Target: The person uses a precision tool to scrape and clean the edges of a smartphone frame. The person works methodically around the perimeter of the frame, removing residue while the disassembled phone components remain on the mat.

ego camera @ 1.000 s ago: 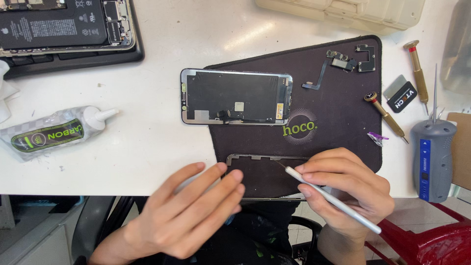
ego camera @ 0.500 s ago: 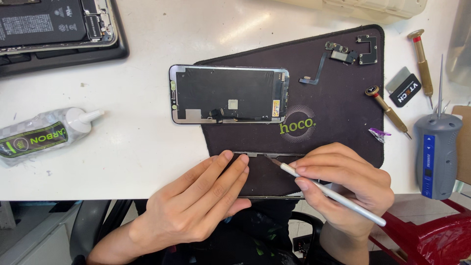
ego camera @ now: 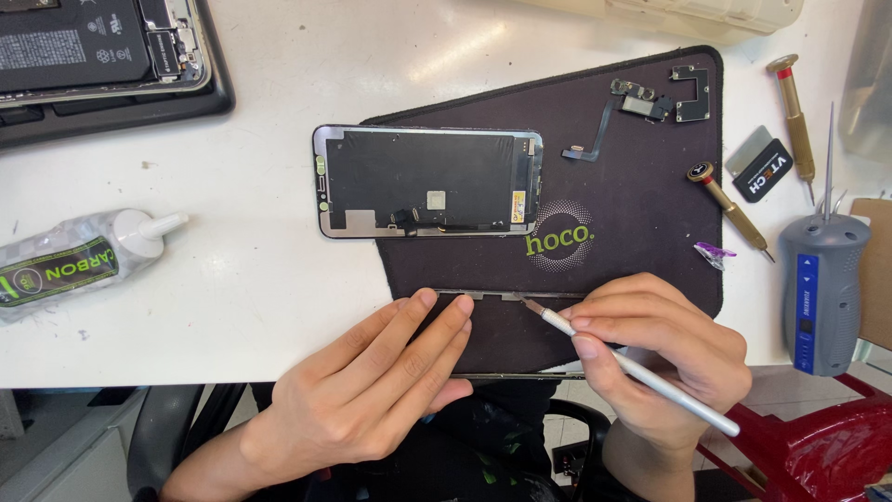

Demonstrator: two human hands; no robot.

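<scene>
Now closer: left hand [ego camera: 372,390] flat on panel [ego camera: 506,335], right [ego camera: 664,358] gripping pen tool [ego camera: 632,372] (tip shifted rightward).

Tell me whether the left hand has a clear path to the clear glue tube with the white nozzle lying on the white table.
Probably yes: the left hand lies flat on the dark panel, holding nothing, and only bare white table separates it from the glue tube.

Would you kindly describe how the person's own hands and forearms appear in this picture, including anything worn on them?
Both are bare: the left hand and the right hand wear no gloves, rings or watch, and no sleeves show on the forearms down to the picture's lower edge. The fingers are slim, with short, unpainted nails. No markings or bands show on either wrist.
</scene>
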